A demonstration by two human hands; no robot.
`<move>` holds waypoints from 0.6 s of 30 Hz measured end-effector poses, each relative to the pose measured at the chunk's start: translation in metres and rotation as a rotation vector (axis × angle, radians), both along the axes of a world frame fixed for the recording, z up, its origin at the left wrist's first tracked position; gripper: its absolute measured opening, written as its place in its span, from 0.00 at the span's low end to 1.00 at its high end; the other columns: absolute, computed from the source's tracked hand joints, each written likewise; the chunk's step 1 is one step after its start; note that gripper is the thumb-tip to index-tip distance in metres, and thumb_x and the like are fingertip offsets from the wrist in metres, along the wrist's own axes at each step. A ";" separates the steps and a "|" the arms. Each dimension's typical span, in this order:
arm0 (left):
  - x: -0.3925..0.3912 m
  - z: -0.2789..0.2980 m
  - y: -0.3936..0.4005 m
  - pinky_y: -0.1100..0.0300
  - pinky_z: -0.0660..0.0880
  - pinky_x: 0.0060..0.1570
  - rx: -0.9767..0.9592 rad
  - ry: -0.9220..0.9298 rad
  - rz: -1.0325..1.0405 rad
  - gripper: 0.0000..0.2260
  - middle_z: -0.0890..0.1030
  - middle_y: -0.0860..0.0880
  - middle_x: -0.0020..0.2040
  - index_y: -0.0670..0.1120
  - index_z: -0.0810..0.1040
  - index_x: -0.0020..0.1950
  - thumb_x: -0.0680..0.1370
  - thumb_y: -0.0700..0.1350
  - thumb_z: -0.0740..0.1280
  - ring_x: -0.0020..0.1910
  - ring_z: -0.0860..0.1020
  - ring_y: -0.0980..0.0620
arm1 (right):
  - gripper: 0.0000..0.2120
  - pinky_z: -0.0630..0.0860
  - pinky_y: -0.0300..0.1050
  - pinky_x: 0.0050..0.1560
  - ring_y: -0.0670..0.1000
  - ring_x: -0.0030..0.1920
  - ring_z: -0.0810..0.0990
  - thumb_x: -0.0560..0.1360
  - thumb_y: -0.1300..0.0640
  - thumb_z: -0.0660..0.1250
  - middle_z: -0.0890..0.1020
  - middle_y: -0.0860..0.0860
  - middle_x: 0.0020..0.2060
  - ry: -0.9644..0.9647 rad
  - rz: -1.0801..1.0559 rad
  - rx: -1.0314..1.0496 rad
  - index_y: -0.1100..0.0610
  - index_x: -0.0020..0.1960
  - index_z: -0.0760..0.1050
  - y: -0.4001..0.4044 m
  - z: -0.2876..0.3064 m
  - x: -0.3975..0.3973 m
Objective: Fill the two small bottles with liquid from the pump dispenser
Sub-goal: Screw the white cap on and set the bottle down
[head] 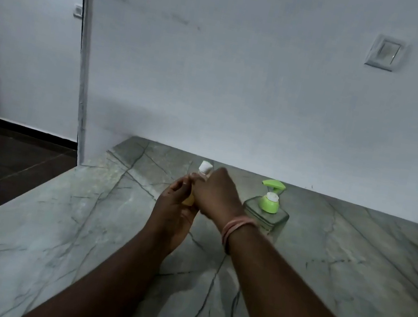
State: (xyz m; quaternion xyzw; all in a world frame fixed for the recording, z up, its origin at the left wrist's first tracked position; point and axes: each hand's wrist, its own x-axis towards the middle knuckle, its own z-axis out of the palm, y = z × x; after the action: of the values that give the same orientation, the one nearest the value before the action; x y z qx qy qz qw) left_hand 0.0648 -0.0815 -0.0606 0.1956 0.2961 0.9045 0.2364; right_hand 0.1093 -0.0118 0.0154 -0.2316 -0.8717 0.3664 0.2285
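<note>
We've got one bottle (194, 194) gripped in our left hand (176, 208) above the worktop (77, 233), right hand (214, 193) pinching near its white cap (205, 167). Pump (268, 201) sits just right, untouched. Second bottle isn't visible, so filling looks mostly ahead.

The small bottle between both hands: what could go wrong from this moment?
1. The small bottle is held above the marble counter by the left hand and right hand; a slip could drop it.
2. The right forearm passes close to the pump dispenser and might knock it.
</note>
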 end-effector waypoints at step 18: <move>-0.011 -0.006 0.004 0.47 0.61 0.75 -0.169 -0.065 0.194 0.21 0.74 0.46 0.72 0.46 0.74 0.71 0.84 0.56 0.54 0.74 0.67 0.46 | 0.15 0.72 0.50 0.60 0.61 0.60 0.75 0.76 0.60 0.65 0.74 0.59 0.60 0.196 -0.530 -0.193 0.62 0.62 0.70 0.036 -0.057 -0.062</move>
State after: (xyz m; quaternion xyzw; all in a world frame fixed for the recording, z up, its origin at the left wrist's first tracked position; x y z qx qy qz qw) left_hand 0.0543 -0.0777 -0.0666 0.1161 0.3811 0.9007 0.1730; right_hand 0.0472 0.0239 -0.0419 -0.4353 -0.7156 0.3960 0.3763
